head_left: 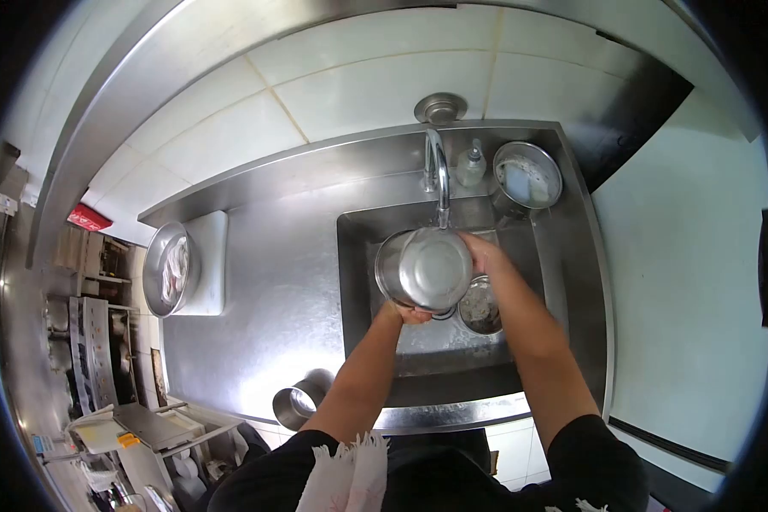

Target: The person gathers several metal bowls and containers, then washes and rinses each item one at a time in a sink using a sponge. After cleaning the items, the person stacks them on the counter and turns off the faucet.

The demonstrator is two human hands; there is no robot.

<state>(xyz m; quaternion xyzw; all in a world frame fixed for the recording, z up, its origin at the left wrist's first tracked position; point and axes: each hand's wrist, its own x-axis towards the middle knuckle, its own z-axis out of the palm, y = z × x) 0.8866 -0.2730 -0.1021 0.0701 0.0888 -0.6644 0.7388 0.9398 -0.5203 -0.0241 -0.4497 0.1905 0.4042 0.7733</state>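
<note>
A steel pot [435,269] is held under the tap [441,175], its round outer base turned up toward me. My left hand [412,313] grips its near lower edge, close to a small loop handle. On the far right side, my right hand [483,253] is closed around the pot's edge, its fingers partly hidden behind it. Below the pot is the steel sink [427,341]. In the sink, close under my right forearm, sits a round metal strainer basket [481,307] with pale scraps in it.
Behind the sink stand a soap bottle [470,165] and a steel pot with a pale sponge [517,183]. On the left counter, a steel bowl [170,270] of fish-like pieces rests against a white board [213,264]. Near the front edge is a small steel pot [293,404].
</note>
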